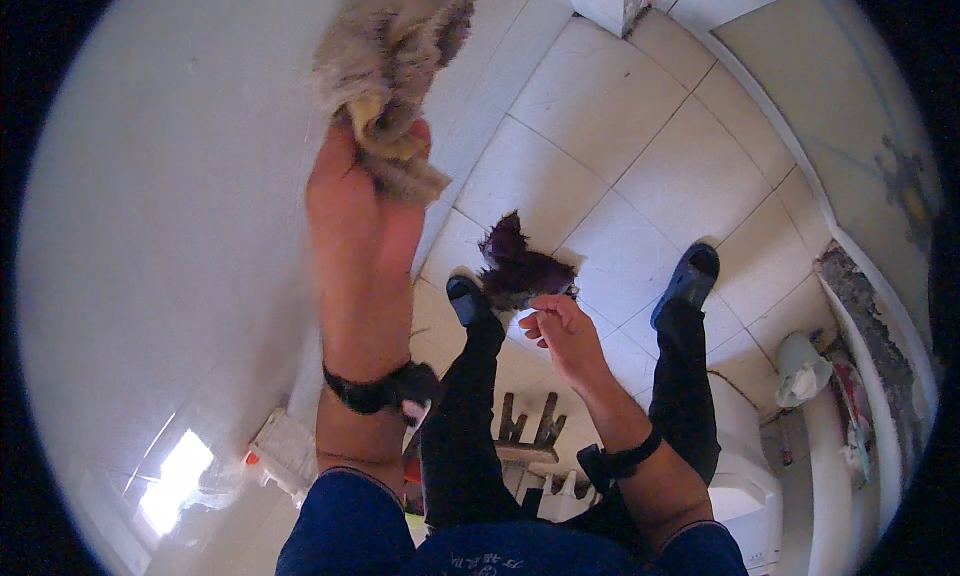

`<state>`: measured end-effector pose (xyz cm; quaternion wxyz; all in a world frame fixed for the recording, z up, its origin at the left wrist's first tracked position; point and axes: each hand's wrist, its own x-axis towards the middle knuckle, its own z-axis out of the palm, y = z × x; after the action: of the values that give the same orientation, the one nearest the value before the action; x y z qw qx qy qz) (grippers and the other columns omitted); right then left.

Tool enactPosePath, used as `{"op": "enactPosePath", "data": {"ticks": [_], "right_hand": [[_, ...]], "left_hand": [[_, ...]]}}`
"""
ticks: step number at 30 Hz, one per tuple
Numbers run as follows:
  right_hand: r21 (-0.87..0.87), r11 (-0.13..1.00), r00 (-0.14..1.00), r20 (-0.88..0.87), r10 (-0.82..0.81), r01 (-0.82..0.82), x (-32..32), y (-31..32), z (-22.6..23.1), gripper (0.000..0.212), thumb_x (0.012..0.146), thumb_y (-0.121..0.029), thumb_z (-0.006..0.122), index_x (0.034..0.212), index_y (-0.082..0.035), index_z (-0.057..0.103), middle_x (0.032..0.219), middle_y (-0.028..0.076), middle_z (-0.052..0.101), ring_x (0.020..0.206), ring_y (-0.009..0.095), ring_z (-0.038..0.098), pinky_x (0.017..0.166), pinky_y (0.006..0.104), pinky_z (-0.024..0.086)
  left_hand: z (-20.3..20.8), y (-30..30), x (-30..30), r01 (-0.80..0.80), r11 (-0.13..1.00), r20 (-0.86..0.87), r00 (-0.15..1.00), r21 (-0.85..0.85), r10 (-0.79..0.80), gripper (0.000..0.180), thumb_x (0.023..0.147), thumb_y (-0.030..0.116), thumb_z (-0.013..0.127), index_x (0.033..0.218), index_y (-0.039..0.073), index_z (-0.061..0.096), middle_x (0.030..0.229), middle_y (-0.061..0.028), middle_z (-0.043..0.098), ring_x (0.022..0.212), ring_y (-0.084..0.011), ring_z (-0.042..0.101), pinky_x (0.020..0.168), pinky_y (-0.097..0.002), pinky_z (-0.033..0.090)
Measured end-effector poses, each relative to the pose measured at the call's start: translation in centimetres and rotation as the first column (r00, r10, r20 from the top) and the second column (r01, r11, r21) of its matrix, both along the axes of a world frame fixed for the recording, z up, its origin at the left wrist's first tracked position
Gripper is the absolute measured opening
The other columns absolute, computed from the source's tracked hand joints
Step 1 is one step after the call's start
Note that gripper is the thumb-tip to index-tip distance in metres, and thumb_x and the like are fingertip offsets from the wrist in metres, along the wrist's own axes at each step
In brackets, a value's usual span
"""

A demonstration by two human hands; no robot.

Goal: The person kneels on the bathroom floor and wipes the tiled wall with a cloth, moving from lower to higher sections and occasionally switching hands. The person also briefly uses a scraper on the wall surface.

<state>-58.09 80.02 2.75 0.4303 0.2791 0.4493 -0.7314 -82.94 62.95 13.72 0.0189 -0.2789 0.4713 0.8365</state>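
Note:
My left hand (365, 181) is raised at the upper left, its fingers closed around a crumpled, brownish-beige rag (390, 61) that bunches up above them. The rag is close to a smooth pale surface (180, 196) that fills the left side; I cannot tell whether the two touch. In the middle, my right hand (567, 338) hangs with loosely bent fingers apart and nothing visible in them. Beyond its fingertips, a dark purple shaggy cloth or mat (527, 268) lies in a heap on the floor tiles, beside my left slipper (465, 298).
Pale floor tiles (660, 191) stretch ahead. My right slipper (690, 276) stands on them. A dark wooden stool-like object (528, 446) lies between my legs. At the right are a small lined bin (800, 371) and a panel (820, 106) above a crumbling edge (865, 306).

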Motion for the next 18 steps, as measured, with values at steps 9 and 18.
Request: {"op": "enactPosePath", "data": {"ticks": [9, 18], "right_hand": [[0.001, 1.000, 1.000, 0.017, 0.025, -0.025, 0.9, -0.6, -0.7, 0.025, 0.108, -0.019, 0.051, 0.128, -0.005, 0.058, 0.108, 0.008, 0.074, 0.094, 0.014, 0.066, 0.083, 0.0317, 0.052], [0.012, 0.999, 0.999, -0.009, 0.039, -0.039, 0.5, -1.1, -0.2, 0.025, 0.107, -0.017, 0.051, 0.127, -0.004, 0.058, 0.106, 0.009, 0.074, 0.092, 0.014, 0.067, 0.080, 0.0320, 0.054]], "left_hand": [[-20.1, 1.9, -3.5, -0.164, 0.984, 0.380, 0.908, -0.064, 0.176, 0.028, 0.109, 0.020, 0.047, 0.127, 0.003, 0.060, 0.120, -0.0122, 0.066, 0.096, -0.0238, 0.064, 0.077, -0.0395, 0.057], [-0.7, -1.0, 1.9, -0.030, 0.997, -0.010, 0.999, 0.075, 0.030, 0.036, 0.108, 0.023, 0.042, 0.130, 0.000, 0.058, 0.120, -0.0121, 0.065, 0.107, -0.0259, 0.063, 0.088, -0.0394, 0.052]]}}
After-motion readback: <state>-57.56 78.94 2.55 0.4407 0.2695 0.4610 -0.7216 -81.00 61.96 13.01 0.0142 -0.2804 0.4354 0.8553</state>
